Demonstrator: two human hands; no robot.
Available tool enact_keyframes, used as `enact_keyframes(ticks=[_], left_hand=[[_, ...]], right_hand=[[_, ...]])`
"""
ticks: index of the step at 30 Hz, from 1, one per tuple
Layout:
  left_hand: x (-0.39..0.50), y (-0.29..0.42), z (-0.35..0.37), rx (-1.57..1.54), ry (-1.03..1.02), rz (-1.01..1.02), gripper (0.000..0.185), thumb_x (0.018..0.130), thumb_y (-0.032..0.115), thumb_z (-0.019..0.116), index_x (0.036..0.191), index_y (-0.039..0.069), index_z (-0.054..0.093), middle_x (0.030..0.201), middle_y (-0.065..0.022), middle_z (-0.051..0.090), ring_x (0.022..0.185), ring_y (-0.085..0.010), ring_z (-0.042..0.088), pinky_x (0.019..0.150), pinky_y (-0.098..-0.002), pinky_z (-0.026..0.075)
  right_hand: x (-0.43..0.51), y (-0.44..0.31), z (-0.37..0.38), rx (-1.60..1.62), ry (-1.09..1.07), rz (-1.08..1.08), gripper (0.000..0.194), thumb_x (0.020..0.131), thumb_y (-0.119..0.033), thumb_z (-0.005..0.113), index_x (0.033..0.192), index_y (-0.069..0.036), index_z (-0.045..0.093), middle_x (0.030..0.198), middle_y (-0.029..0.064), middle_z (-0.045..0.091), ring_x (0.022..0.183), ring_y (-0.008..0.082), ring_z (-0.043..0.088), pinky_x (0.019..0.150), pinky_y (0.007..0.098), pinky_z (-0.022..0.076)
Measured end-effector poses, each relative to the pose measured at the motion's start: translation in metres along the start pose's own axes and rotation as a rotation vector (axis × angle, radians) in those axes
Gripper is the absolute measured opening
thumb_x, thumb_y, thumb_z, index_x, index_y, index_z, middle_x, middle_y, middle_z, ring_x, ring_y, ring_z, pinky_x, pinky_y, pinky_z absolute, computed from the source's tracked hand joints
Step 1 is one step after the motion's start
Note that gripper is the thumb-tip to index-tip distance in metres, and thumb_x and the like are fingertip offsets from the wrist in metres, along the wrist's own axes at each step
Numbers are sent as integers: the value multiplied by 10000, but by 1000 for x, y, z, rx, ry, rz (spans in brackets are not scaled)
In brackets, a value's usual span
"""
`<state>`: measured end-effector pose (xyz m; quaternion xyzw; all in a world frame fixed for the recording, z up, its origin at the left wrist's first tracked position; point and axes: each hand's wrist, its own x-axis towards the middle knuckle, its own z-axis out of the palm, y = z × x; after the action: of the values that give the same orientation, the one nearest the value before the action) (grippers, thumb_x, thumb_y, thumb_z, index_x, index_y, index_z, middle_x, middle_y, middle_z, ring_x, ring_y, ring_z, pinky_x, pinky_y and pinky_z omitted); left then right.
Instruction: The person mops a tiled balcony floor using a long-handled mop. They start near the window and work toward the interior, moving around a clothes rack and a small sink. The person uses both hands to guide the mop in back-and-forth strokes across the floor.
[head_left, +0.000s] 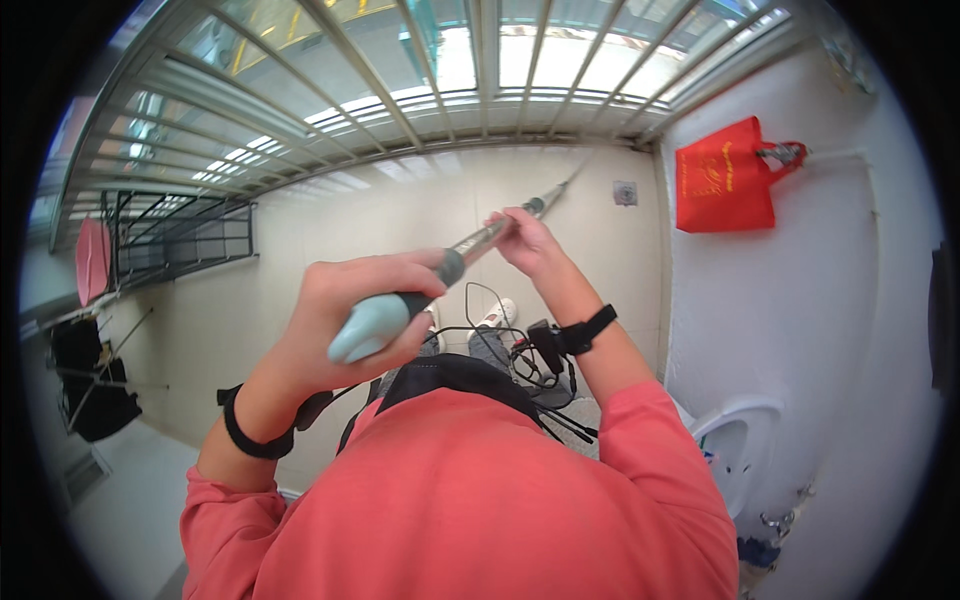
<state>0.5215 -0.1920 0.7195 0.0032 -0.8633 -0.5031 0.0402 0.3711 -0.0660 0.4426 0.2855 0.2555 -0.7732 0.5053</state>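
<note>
A long telescopic pole (480, 241) with a pale teal end grip slants from near my chest up to the right, over the tiled floor. Around its thick grip end my left hand (367, 315) is closed, fingers on the dark part beside the teal cap. Farther along the shaft, just below a dark collar, my right hand (521, 238) holds the pole with bent fingers. The pole's far end narrows and blurs near the foot of the barred window, so what it carries there cannot be told.
Window bars (375, 82) run along the front. A red bag (724, 176) hangs on the right wall, near a floor drain (625, 193). A black metal rack (184, 232) stands left. Black cables (529, 367) hang by my legs; a white washbasin (739, 450) is at lower right.
</note>
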Motion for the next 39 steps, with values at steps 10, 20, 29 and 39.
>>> enact_keyframes(ticks=[10, 20, 29, 39], left_hand=[[-48, -17, -18, -96, 165, 58, 123, 732, 27, 620, 844, 54, 577, 986, -123, 638, 906, -248, 624, 877, -384, 436], [-214, -33, -181, -515, 1437, 209, 169, 878, 209, 525, 771, 92, 464, 621, 1, 436, 587, -119, 452, 714, -355, 449], [-509, -17, -244, -94, 1974, 161, 441, 914, 482, 316, 726, 103, 439, 512, 7, 399, 482, -122, 413, 590, -316, 401], [-713, -49, -257, 398, 2164, 124, 175, 792, 221, 447, 725, 60, 463, 596, -39, 448, 561, -145, 434, 705, -340, 404]], right_hand=[[-39, -12, 1, -333, -190, 270, 269, 873, -270, 549, 960, -15, 563, 916, 88, 599, 917, 215, 567, 869, 334, 443], [-90, 29, 114, -1223, 33, -410, 259, 840, -168, 614, 1079, -81, 564, 897, -6, 596, 814, 58, 577, 610, 148, 422], [-38, 207, 251, -1203, -26, -581, 237, 852, -357, 611, 826, -126, 563, 646, -62, 495, 478, -9, 395, 408, 103, 295], [19, 434, 375, -1780, -677, -516, 217, 884, -149, 566, 1071, -38, 571, 943, 36, 607, 817, 78, 569, 716, 204, 448]])
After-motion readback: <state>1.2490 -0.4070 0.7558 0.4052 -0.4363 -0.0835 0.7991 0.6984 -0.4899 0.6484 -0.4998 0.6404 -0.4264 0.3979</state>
